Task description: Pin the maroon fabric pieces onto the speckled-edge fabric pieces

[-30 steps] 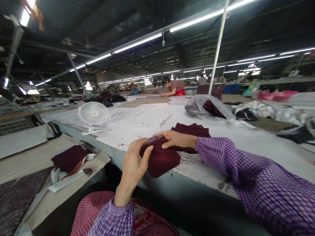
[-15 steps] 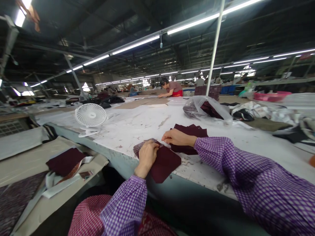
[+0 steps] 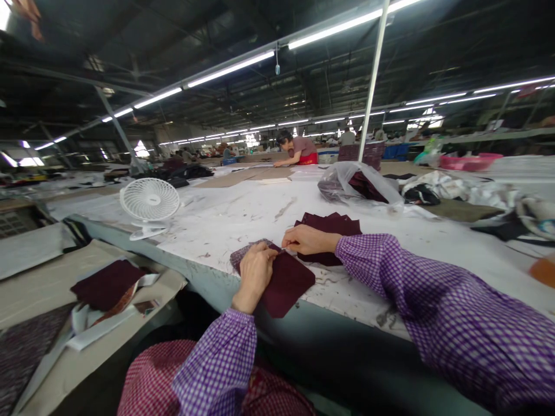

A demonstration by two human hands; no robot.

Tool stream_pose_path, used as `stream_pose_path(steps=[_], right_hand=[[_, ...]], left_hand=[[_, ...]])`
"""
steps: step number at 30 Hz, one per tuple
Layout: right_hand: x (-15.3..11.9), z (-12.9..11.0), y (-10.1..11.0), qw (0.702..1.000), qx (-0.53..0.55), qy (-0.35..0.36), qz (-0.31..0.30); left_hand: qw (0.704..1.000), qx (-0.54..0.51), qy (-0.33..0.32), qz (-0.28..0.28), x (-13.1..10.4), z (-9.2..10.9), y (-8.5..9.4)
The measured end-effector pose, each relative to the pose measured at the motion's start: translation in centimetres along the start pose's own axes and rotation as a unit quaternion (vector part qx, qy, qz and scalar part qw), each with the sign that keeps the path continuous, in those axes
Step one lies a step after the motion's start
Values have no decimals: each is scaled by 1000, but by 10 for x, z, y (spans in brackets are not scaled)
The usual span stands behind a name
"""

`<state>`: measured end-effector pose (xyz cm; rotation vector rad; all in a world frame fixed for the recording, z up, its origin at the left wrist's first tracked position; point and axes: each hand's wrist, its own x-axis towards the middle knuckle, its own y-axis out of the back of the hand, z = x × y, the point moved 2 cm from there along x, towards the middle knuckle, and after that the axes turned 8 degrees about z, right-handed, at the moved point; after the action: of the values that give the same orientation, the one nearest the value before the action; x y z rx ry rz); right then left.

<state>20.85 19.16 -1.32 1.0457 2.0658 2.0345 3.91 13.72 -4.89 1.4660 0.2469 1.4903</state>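
Note:
A dark maroon fabric piece with cut corners lies at the table's front edge, partly overhanging it. My left hand is closed on its upper left part, thumb and fingers pinched. Beneath that hand a speckled, greyish-maroon cloth shows at the left. My right hand is pinched close to the piece's top edge, where a small pale bit shows at the fingertips; I cannot make out what it is. Behind the right wrist sits a fanned stack of maroon fabric pieces.
A white fan stands on the white-covered table at the left. A clear plastic bag with maroon cloth lies behind the stack. Fabric scraps rest on a lower surface at left. Across the table a person leans over.
The view has shifted slightly, so everything sits a little further left and up. My right fingertips have come closer to the left hand at the fabric's top edge.

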Motion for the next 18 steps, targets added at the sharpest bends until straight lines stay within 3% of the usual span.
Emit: stream_pose_path(steps=[8, 18], right_hand=[[-1, -1, -4, 1000, -29, -2, 3], [-7, -12, -7, 958, -238, 151, -51]], left_hand=[[1000, -4, 9, -6, 1, -1, 1], [1000, 13, -25, -11, 0, -2, 0]])
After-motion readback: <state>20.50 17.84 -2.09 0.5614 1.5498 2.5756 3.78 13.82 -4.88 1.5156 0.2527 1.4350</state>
